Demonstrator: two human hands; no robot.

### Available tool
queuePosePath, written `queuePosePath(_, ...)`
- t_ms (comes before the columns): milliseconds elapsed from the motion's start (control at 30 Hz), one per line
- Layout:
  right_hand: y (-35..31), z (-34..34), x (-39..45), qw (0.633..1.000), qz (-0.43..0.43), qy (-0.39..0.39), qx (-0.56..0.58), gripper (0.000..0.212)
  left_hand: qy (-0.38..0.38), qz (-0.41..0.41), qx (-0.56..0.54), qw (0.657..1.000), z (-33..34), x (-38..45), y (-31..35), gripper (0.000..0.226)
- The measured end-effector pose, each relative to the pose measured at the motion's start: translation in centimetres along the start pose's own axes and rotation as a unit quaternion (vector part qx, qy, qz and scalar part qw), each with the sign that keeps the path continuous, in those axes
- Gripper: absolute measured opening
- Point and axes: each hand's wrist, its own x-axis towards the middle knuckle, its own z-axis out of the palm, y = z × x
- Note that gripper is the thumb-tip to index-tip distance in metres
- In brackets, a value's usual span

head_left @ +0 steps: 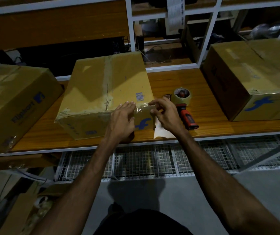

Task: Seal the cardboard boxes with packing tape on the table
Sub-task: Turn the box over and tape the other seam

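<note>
Three cardboard boxes sit on the wooden table (169,82): the left box (17,102), the middle box (105,89) in front of the person, and the right box (254,73). One tape dispenser (183,106) lies on the table just right of the middle box, with a roll of clear tape and a red and black handle.

The left hand (124,119) lies flat, fingers straight and together, pressing on the near top edge of the middle box. The right hand (164,114) has its fingers curled, pinching a strip of clear tape (143,106) at the box's near right corner. Both forearms reach forward from below.

The boxes are brown, creased and scuffed, with blue printed logos. Shiny tape runs along the middle box's top seam. Wire mesh (169,160) hangs below the table.
</note>
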Motion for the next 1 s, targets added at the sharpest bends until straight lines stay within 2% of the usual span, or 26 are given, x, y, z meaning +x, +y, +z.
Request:
queuePosePath(100,-0.1,0.2,-0.3,1.0,0.011,0.006,-0.001,0.029,-0.008,-0.044,-0.085,0.995,-1.3,-0.3,0.1,0.06)
queuePosePath(233,-0.5,0.4,-0.9,1.0,0.007,0.012,-0.025,0.047,0.05,-0.073,-0.191,0.978,-3.3,-1.4,-1.1,0.062)
queuePosePath(367,-0.9,1.3,-1.3,0.997,0.039,0.039,-0.051,0.056,0.117,-0.058,-0.156,0.979,-5.2,-2.8,-4.6,0.069)
queuePosePath(467,-1.8,1.6,-1.0,0.992,0.048,0.09,-0.075,0.04,0.188,-0.068,-0.104,0.974,-7.2,-4.0,-7.7,0.072)
queuePosePath(533,-2.6,1.6,-0.6,0.988,0.055,0.109,-0.091,0.033,0.237,-0.088,-0.079,0.964,-8.9,-5.0,-10.3,0.075)
queuePosePath(667,-4.8,2.1,0.1,0.983,0.04,0.13,-0.12,0.037,0.3,-0.148,-0.068,0.94,-11.7,-7.1,-15.5,0.072)
queuePosePath(733,-6.2,3.0,0.7,0.983,0.033,0.127,-0.128,0.037,0.281,-0.164,-0.078,0.942,-12.1,-7.9,-18.8,0.072)
queuePosePath(833,-8.8,4.7,2.1,0.986,0.018,0.087,-0.142,0.036,0.207,-0.157,-0.119,0.958,-11.9,-8.6,-23.1,0.073)
queuePosePath(1000,-13.5,8.3,4.5,0.984,0.001,-0.025,-0.179,0.033,0.149,-0.114,-0.171,0.967,-11.9,-8.2,-24.4,0.053)
